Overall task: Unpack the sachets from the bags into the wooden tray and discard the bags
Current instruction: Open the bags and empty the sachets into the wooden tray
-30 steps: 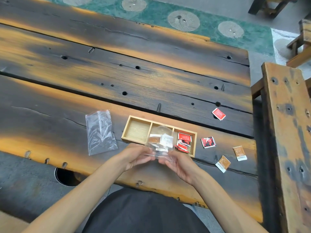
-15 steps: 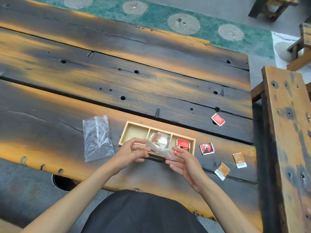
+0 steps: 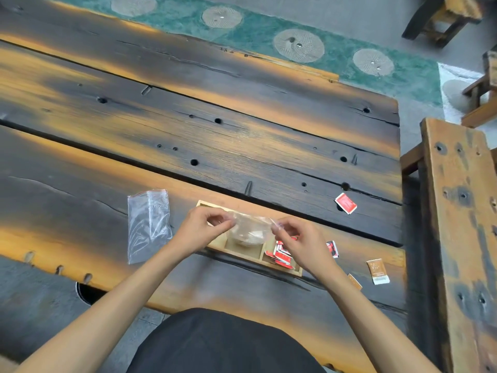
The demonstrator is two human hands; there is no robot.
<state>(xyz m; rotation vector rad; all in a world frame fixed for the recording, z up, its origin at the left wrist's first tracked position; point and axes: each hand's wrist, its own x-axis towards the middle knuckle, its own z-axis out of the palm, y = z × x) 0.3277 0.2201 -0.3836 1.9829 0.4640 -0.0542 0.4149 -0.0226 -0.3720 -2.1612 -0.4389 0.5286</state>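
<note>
Head view: you are pinching a clear bag (image 3: 248, 229) by its two sides, left hand (image 3: 200, 230) and right hand (image 3: 294, 238) both clamped on the plastic, over the middle compartment of the wooden tray (image 3: 242, 254) near the table's front edge. Pale sachets are showing inside the bag, not yet out. Red sachets (image 3: 281, 254) are lying in the right compartment. An emptied bag (image 3: 148, 224) is lying left of the tray, not discarded. Loose sachets (image 3: 345, 203) (image 3: 377, 271) are lying toward the table's right edge, judged still to be trayed
</note>
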